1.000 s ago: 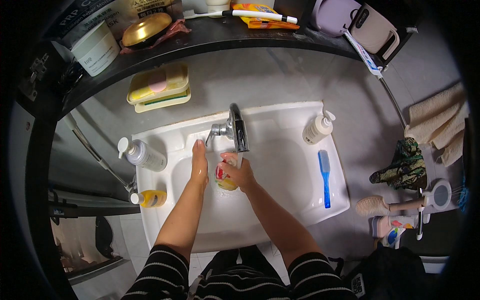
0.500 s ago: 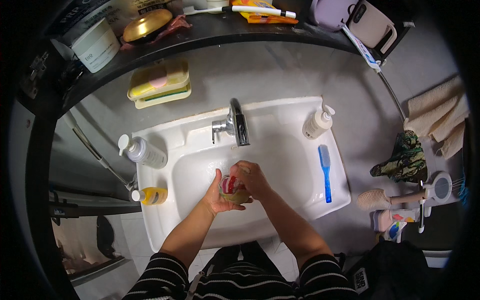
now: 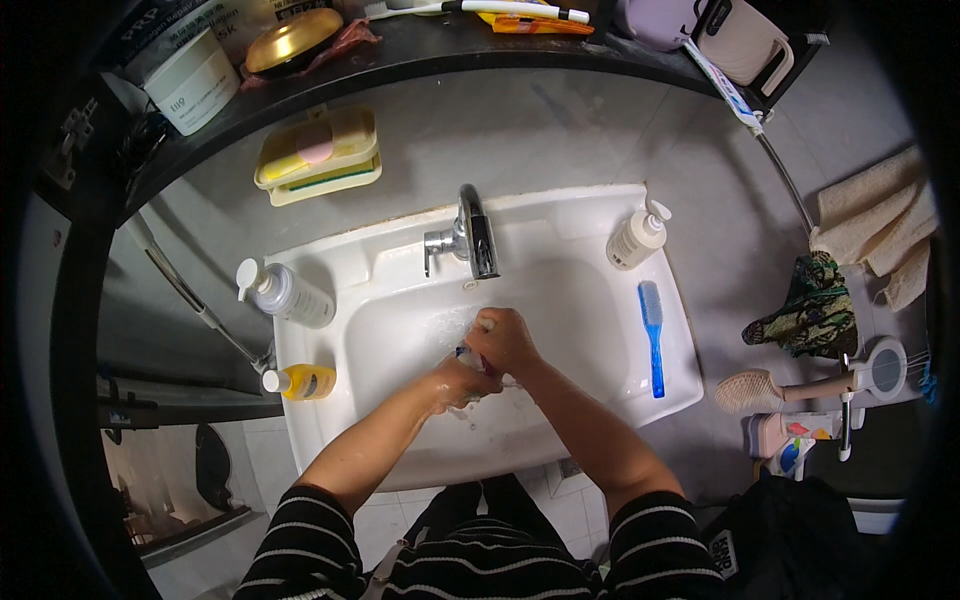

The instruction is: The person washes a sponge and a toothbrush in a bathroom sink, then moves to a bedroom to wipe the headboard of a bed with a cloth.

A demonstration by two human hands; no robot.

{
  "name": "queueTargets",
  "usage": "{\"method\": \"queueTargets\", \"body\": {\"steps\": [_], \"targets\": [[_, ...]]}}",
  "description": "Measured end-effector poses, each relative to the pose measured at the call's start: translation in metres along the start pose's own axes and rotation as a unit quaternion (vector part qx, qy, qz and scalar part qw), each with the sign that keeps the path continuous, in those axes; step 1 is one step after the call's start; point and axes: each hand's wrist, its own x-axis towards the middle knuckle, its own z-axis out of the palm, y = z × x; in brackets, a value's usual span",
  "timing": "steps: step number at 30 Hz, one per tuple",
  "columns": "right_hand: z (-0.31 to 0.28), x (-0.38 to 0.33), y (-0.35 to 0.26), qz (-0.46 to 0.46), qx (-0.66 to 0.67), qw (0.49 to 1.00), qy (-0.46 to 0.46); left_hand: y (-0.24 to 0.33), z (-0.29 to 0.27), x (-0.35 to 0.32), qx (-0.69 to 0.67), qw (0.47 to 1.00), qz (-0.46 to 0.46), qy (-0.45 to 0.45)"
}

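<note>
Both my hands are together over the white sink [image 3: 590,380], below the faucet [image 3: 470,240]. A small wet cloth [image 3: 469,357] is squeezed between them; only pale bits with some dark and red show, so its exact kind is hidden. My left hand [image 3: 455,385] is closed around its lower part. My right hand [image 3: 508,342] makes a fist on its upper part, with a whitish bit poking out at the thumb. Wet shine and drops show on the hands and on the basin beside them.
Along the sink's left rim stand a white pump bottle [image 3: 287,295] and a yellow bottle [image 3: 305,382]. On the right are another pump bottle [image 3: 636,240] and a blue brush [image 3: 651,335]. A yellow soap box [image 3: 318,160] hangs under the black shelf [image 3: 440,78].
The cloth lay bunched over my open left palm, red and white stripes showing. Now my left fingers have closed and both hands squeeze it, hiding most of it.
</note>
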Motion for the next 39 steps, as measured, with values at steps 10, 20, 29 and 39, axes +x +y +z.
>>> {"method": "queueTargets", "body": {"steps": [10,20,29,39], "targets": [[-0.022,0.010,-0.001,0.152,0.378,0.906,-0.116,0.006,-0.012,0.000,-0.207,0.975,0.004,-0.080],[-0.056,-0.016,-0.052,0.081,0.345,0.903,-0.245,0.020,0.002,-0.036,-0.214,0.942,-0.011,-0.258],[-0.038,-0.026,-0.063,0.119,0.090,0.986,-0.079,0.024,0.029,-0.049,-0.095,0.992,0.017,-0.081],[-0.015,-0.033,-0.036,0.059,0.001,0.998,0.001,0.006,0.035,-0.022,0.002,0.999,0.047,-0.006]]}}
